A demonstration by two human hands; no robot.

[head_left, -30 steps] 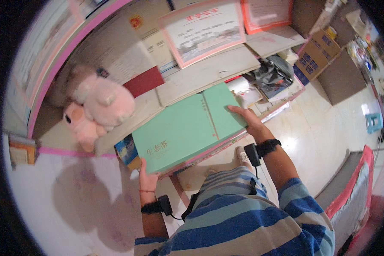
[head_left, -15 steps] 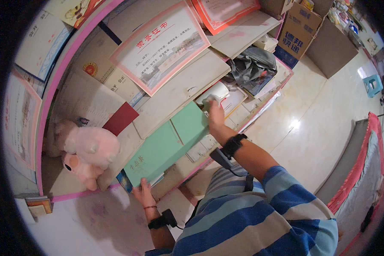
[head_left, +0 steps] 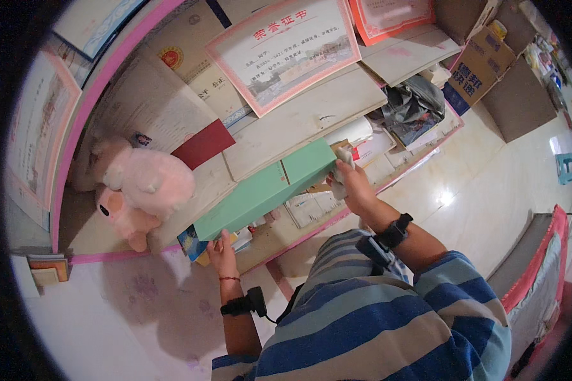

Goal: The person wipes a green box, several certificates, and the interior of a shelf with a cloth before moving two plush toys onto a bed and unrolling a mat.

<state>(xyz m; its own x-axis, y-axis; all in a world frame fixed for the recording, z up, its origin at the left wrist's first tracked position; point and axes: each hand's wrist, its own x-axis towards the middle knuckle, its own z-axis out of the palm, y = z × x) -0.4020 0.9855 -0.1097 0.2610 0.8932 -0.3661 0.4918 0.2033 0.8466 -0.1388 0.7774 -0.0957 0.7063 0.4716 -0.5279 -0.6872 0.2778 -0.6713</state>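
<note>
A large flat green box (head_left: 264, 189) is held at a slant in front of the shelf unit, one long edge toward me. My left hand (head_left: 221, 247) grips its lower left corner. My right hand (head_left: 349, 181) holds its upper right end together with a small pale object. The box lies level with the gap between two shelf boards, beside a pink plush toy (head_left: 143, 190). Both wrists wear black bands.
Framed certificates (head_left: 286, 47) lean on the upper shelf. A dark red booklet (head_left: 202, 143) stands behind the plush toy. Books and papers (head_left: 311, 203) fill the lower shelf. A dark bag (head_left: 413, 105) and cardboard boxes (head_left: 483, 60) sit at the right. The floor (head_left: 489, 190) is glossy tile.
The green box has tipped from showing its broad face to showing its edge, and has moved in toward the shelf. My view has shifted downward and closer.
</note>
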